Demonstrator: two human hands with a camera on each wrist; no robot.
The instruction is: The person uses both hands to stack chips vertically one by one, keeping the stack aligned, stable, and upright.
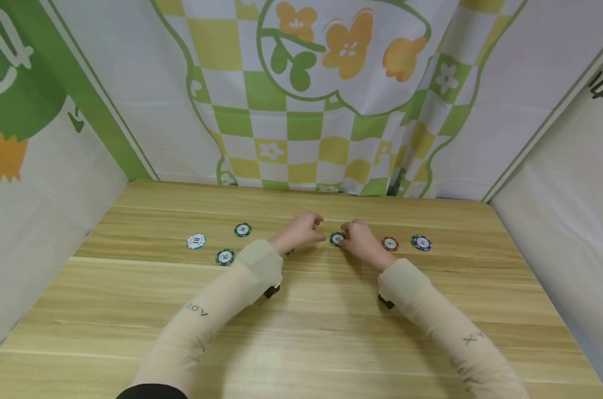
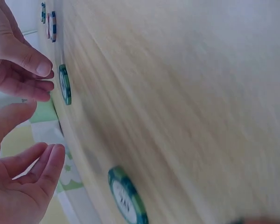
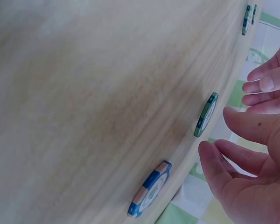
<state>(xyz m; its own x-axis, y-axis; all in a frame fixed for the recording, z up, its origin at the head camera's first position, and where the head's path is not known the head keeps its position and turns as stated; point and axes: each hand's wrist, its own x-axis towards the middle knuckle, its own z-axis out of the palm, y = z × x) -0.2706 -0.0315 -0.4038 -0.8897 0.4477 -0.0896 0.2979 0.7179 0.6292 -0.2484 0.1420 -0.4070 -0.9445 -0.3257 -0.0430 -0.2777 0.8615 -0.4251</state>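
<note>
In the head view my right hand (image 1: 363,243) is bent over a green poker chip (image 1: 337,239), its fingertips right at the chip's edge. The right wrist view shows that hand's thumb and fingers (image 3: 214,161) apart, with the green chip (image 3: 206,115) flat on the table beside them. To the left, my left hand (image 1: 301,228) hovers above the table, thumb and fingers parted and nothing between them. Under its wrist, another green chip (image 1: 289,251) is mostly hidden; the left wrist view shows this chip (image 2: 127,198) lying flat.
Left on the wooden table (image 1: 311,343) lie a light blue chip (image 1: 196,241) and green chips (image 1: 242,230) (image 1: 225,257). A red chip (image 1: 390,244) and a blue-purple chip (image 1: 421,243) lie right. A patterned curtain (image 1: 306,127) hangs behind the far edge.
</note>
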